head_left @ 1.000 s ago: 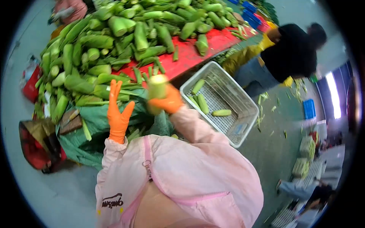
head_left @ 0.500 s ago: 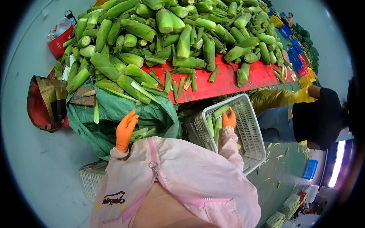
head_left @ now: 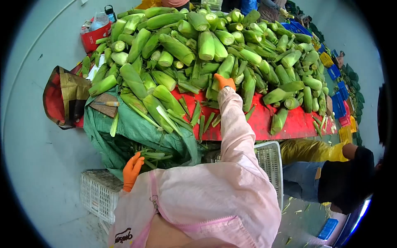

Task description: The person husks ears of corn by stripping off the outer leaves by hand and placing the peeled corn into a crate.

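My right hand (head_left: 224, 82), in an orange glove, reaches out over the heap of unhusked corn. Its fingers are closed round an ear of corn (head_left: 226, 66) at the front of the heap, though my palm's side is hidden. My left hand (head_left: 132, 170), gloved in orange too, hangs at the mouth of a green sack (head_left: 97, 138) with its fingers stretched out and nothing in them. Cut husk pieces (head_left: 155, 156) lie inside the sack. Partly hidden under my right arm stands a pale plastic basket (head_left: 271, 159).
The heap lies on a red tabletop (head_left: 260, 120). At the left are a wooden block with a wooden-handled tool (head_left: 109, 103), an open bag (head_left: 62, 99) and a white crate (head_left: 97, 192). Close on the right stands a co-worker (head_left: 345, 177). Blue crates (head_left: 339, 105) line the far right.
My right hand has left the basket and moved forward and up to the corn heap. The left hand has dropped slightly lower beside the sack. The view has tilted upward.
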`<state>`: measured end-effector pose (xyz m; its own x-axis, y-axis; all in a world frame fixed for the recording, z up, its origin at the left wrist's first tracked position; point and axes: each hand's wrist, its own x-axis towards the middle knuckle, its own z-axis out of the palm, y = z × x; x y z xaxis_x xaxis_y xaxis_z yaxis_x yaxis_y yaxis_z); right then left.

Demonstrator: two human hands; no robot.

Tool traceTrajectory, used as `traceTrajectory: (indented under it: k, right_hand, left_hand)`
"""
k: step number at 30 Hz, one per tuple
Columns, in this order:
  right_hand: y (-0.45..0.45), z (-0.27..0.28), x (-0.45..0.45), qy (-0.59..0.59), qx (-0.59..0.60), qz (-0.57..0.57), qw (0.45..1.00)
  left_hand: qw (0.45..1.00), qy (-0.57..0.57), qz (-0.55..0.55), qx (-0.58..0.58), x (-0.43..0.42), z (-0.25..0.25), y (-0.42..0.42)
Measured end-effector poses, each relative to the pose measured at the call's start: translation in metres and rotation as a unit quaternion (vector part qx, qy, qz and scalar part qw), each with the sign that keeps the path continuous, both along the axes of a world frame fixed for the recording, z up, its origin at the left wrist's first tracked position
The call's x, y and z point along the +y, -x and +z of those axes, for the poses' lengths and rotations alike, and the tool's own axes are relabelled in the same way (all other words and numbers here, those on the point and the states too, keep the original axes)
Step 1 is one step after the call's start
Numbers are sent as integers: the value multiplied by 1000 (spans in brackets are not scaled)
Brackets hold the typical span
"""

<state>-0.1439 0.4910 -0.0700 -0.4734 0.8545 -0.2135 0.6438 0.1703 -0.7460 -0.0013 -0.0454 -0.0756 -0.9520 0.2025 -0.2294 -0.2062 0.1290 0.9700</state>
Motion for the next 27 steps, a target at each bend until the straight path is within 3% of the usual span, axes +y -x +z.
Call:
traceTrajectory:
  k: [2,3,4,8,10,13,16,18,19,20,22,23,27]
  right_hand:
    - [-1,-17,2,-11,51,9,999]
    - [-12,-18,-12,89,222,58,969]
    - [-29,-19,-35,186,382,108,899]
    - [-95,27,-152,190,426,204,860]
    - [-111,34,-204,214,483,289,798]
    - [-129,50,-256,105,430,388,808]
    - [-142,67,-287,23,407,431,805]
    - [-149,78,-289,-14,378,500,779]
    - [-155,78,-291,10,369,484,793]
    - [-156,82,-297,56,438,434,785]
    - [-164,100,-302,207,320,399,834]
    - [-167,114,-316,240,323,390,828]
    - [-159,113,-335,304,219,452,810]
  left_hand:
    - [1000,-15,-1,-6,-7,-1,-3]
    - [1000,-18,1,-3,-5,0,1]
    - [1000,-20,1,4,-1,4,9]
    - [993,-62,-72,65,41,63,47]
    - [969,-49,-139,197,73,97,63]
    - [926,-91,-191,313,111,133,70]
    - [924,-244,-191,224,107,114,65]
    - [931,-244,-165,215,89,99,59]
    - [937,-239,-143,210,79,94,56]
    - [937,-244,-142,205,70,91,54]
    - [930,-102,-129,327,54,85,48]
    - [920,-49,-108,374,48,86,45]
    - [920,28,-84,381,25,81,37]
